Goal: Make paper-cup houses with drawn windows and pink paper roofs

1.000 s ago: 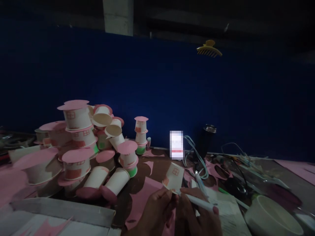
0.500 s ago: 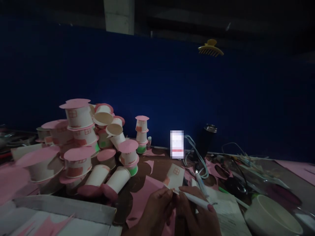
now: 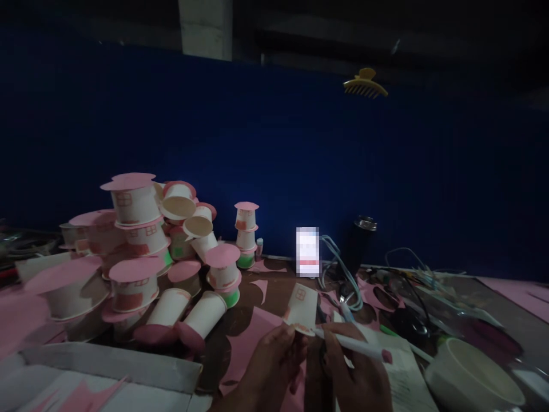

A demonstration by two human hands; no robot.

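Note:
My left hand (image 3: 277, 357) grips a white paper cup (image 3: 302, 309) near its rim, tilted with its base pointing away from me. A small reddish window is drawn on the cup's side, and orange-red colouring shows along the rim by my fingers. My right hand (image 3: 358, 366) is closed around a white marker (image 3: 360, 345) with a reddish end. Its tip is at the cup's rim; whether it touches cannot be told. Beneath my hands lies a cut sheet of pink paper (image 3: 244, 349).
Stacked paper cups with pink disc tops (image 3: 135, 220) fill the left. A white box (image 3: 115, 363) sits front left. Behind are a lit phone (image 3: 307, 252), a cable and a dark flask (image 3: 362, 243). On the right are papers, a bowl (image 3: 472, 375) and a mouse (image 3: 409, 323).
My right hand and the marker have moved slightly right, away from my left fingers. The cup has turned a little, so its window sits further left and more of its rim shows.

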